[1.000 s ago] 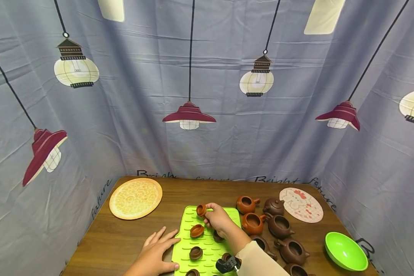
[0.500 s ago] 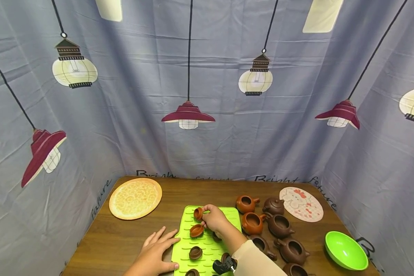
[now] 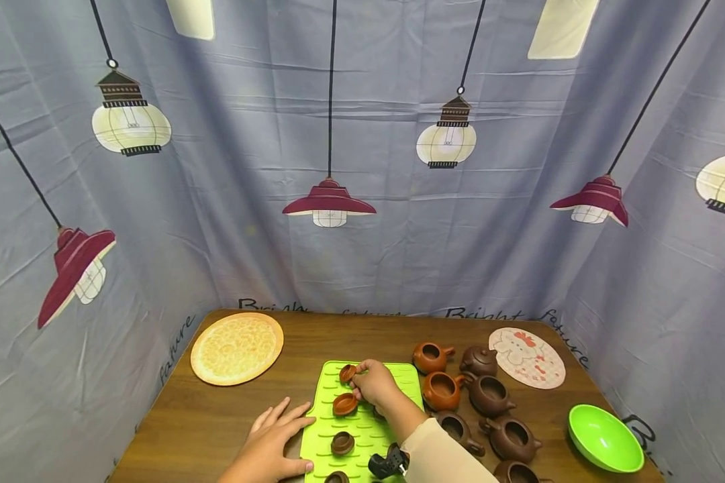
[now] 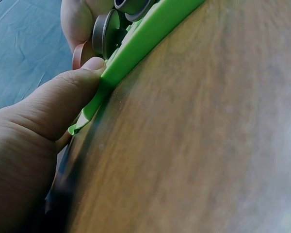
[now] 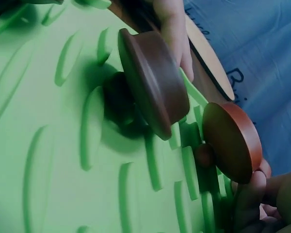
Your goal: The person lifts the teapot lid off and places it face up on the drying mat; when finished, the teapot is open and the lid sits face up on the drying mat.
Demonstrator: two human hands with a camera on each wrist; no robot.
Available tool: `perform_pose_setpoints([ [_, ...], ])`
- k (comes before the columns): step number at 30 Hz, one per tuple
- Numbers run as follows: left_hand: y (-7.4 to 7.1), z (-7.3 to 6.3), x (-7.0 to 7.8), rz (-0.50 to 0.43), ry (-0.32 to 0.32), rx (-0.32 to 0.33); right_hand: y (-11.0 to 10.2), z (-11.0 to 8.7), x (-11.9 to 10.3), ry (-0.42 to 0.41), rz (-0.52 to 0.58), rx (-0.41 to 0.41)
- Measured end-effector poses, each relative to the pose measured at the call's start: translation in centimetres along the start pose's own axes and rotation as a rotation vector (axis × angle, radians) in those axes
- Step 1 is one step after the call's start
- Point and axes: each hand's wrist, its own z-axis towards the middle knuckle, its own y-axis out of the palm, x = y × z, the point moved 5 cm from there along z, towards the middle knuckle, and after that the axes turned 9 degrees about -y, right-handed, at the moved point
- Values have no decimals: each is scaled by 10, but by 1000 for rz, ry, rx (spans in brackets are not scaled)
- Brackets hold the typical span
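Note:
At the far left of a light green ridged mat (image 3: 368,429), my right hand (image 3: 374,386) pinches a small orange-brown teapot lid (image 3: 347,373), which lies tilted at the mat's surface. Just nearer sits a second orange-brown lid (image 3: 344,404), close to the fingertips; the right wrist view shows this lid (image 5: 235,141) in front of my fingers. A dark brown lid (image 5: 155,80) lies knob down beside it. Other dark lids (image 3: 342,443) stand nearer on the mat. My left hand (image 3: 268,443) rests with spread fingers at the mat's left edge; its thumb (image 4: 72,97) touches the rim.
Several lidless teapots, orange (image 3: 442,390) and dark brown (image 3: 512,439), crowd the right of the mat, with one lidded dark teapot (image 3: 479,361). A green bowl (image 3: 605,439) and a patterned round mat (image 3: 528,357) lie farther right. A yellow round mat (image 3: 237,349) lies back left.
My right hand has moved slightly left and down, bringing the orange-brown lid down to the mat. My left hand has stayed in place.

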Motion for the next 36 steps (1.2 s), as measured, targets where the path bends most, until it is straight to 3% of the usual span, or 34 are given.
perform_pose_setpoints([
  [16, -1, 1, 1, -24, -26, -27, -3, 2, 5, -10, -15, 19],
  [25, -1, -2, 2, -15, -11, -16, -9, 3, 9, 21, 54, 0],
  [36, -1, 0, -1, -24, -12, -16, -18, -1, -1, 8, 148, 99],
])
